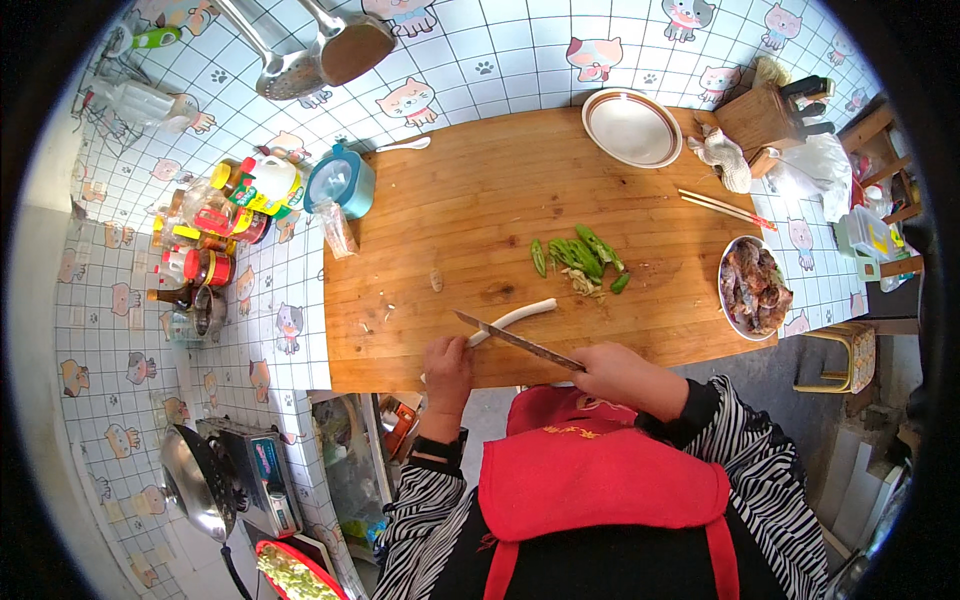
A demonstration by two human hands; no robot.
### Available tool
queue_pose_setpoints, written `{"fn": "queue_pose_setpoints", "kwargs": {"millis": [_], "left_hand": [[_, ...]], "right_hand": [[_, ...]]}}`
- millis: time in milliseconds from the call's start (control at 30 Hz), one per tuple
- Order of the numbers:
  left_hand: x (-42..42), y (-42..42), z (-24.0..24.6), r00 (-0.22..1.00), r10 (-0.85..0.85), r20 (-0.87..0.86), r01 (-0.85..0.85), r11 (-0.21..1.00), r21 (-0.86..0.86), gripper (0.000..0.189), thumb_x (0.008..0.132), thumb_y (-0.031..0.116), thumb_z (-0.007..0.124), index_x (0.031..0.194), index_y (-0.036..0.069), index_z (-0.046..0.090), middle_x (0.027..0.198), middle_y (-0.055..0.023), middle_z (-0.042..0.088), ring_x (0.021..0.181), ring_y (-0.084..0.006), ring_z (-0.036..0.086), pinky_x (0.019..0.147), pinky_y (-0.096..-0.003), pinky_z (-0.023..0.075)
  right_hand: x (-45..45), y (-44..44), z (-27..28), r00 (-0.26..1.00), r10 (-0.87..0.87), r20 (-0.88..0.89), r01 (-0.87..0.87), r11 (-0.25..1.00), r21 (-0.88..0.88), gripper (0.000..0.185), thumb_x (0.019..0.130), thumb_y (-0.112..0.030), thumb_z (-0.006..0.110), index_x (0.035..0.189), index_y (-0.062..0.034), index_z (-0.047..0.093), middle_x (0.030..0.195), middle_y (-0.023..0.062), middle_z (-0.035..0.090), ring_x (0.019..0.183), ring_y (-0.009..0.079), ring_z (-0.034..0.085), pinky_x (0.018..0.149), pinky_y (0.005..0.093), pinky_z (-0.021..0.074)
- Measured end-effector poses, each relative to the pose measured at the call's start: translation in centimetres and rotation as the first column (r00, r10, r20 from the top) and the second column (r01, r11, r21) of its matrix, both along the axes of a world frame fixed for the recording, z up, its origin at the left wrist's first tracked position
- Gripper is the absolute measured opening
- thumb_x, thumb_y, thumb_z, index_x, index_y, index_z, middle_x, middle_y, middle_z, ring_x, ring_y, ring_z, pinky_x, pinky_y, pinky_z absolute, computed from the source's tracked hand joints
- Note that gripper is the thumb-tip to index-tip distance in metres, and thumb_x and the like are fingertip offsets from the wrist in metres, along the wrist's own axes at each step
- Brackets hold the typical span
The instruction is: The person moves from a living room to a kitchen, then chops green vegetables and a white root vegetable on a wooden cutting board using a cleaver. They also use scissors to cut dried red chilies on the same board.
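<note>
My left hand (pixel 448 367) presses a long white scallion stalk (pixel 529 310) onto the wooden board (pixel 450 202), near its front edge. The stalk slants up to the right beyond my fingers. In my right hand (pixel 621 375) is a kitchen knife (pixel 525 346), seen nearly edge-on. Its blade crosses over the stalk just right of my left fingers; whether it touches is hard to tell. Behind the stalk lie cut green peppers (pixel 583 255) beside a small heap of pale slivers (pixel 582 284).
A bowl of dark meat pieces (pixel 754 289) stands at the right edge, below chopsticks (pixel 726 208). At the back are a brown-rimmed bowl (pixel 631 129), a knife block (pixel 754 120) and a white spoon (pixel 405 145). A teal container (pixel 360 187) sits left, near seasoning bottles (pixel 217 266).
</note>
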State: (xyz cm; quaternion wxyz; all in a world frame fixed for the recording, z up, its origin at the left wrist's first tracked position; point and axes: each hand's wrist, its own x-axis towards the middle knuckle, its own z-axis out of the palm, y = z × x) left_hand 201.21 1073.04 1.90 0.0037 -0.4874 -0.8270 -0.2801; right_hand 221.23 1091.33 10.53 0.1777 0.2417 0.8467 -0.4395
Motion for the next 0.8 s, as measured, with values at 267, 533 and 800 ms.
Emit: {"fn": "queue_pose_setpoints", "kwargs": {"millis": [267,533,800], "left_hand": [[0.3,0.6,-0.1,0.992,-0.110,-0.061,0.114,0.992,0.057,0.016,0.069,-0.001,0.053,0.084,0.003,0.060,0.084,-0.0125,0.056,0.081,-0.0319,0.051,0.070,-0.0390,0.0427],[-4.6,2.6,2.5,0.978,-0.080,-0.191,0.084,0.996,0.013,0.015,0.069,0.000,0.054,0.083,0.004,0.058,0.084,-0.0128,0.056,0.082,-0.0317,0.052,0.069,-0.0390,0.0431],[-1.6,5.9,5.5,0.990,-0.075,-0.122,0.117,0.914,0.388,0.030,0.077,-0.004,0.056,0.106,0.002,0.052,0.087,-0.0111,0.055,0.079,-0.0280,0.054,0.068,-0.0334,0.0453]], "right_hand": [[-5.1,-1.8,-2.9,0.998,0.059,-0.001,-0.059,0.997,0.059,0.023,0.073,-0.017,0.050,0.090,-0.0040,0.060,0.085,0.0215,0.061,0.081,0.0403,0.057,0.069,0.0471,0.0453],[0.3,0.7,-0.9,0.953,-0.256,-0.162,0.256,0.966,-0.022,0.030,0.076,-0.017,0.050,0.101,-0.0049,0.060,0.085,0.0234,0.061,0.078,0.0381,0.059,0.069,0.0422,0.0471],[4.5,1.4,-0.4,0.895,-0.445,-0.036,0.434,0.886,-0.163,0.029,0.078,-0.019,0.056,0.102,-0.0036,0.060,0.075,0.0202,0.061,0.067,0.0278,0.061,0.063,0.0365,0.0467]]}}
